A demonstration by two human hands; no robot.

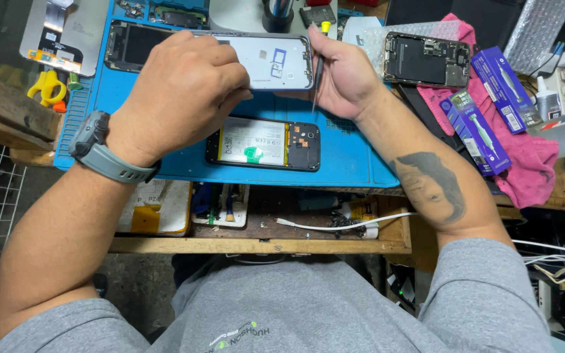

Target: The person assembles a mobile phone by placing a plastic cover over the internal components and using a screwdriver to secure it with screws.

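The left hand [181,85] is clenched over the left part of a phone frame [266,62], a pale opened panel held just above a blue work mat [348,153]; the right hand [341,75] grips the frame's right edge and also pinches a thin screwdriver [317,78] with a yellow cap, its shaft pointing down toward the mat. Below the frame lies an opened phone body [266,144] showing its battery, flat on the mat and apart from both hands. To the right, a second opened phone [426,59] rests on a pink cloth [537,163], beside two long purple boxes [479,131]. A yellow-handled tool [47,85] sits at the mat's left edge, and a white cable [335,225] runs across the wooden ledge below. The left hand covers much of the frame, so its left half and what the fingers touch underneath cannot be made out. The items along the top edge are cut off, and the screwdriver's tip is too fine to tell whether it touches the mat.
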